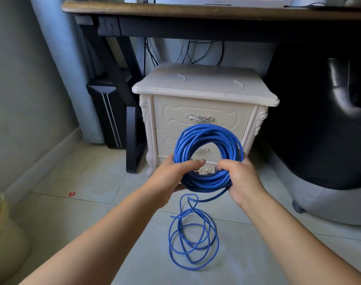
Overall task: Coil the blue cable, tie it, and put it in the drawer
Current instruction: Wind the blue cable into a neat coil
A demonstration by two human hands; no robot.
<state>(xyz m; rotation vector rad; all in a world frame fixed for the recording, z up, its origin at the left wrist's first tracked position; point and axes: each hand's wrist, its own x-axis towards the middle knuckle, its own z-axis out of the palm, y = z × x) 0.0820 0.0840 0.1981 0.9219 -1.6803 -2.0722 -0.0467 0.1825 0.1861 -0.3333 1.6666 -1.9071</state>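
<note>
1. forearms, both bare, enter from the bottom edge and converge on centre frame.
2. left hand (171, 175): grips the lower left of the coil, fingers curled round the bundle, thumb laid across its front toward the middle.
3. right hand (241, 177): grips the lower right of the coil, fingers wrapped round the strands.
4. blue cable (208, 132): wound in many turns into a round coil, held upright in the air at centre frame, in front of the lower drawer fronts.
5. loose tail (214, 196): leaves the coil beneath the right hand and drops to the tiled floor (93, 202), where it lies in several slack, overlapping loops at lower centre.
6. nightstand (204, 87): cream, carved, standing behind the coil at centre frame, below the wooden desk (196, 11). top drawer (175, 112) is shut, with a silver handle (199, 118). the drawer fronts below it also appear shut, partly hidden by the coil.
7. surroundings: black computer tower (107, 112) left of the nightstand, black chair (319, 120) at right, small red scrap (72, 193) on the floor at left.
</note>
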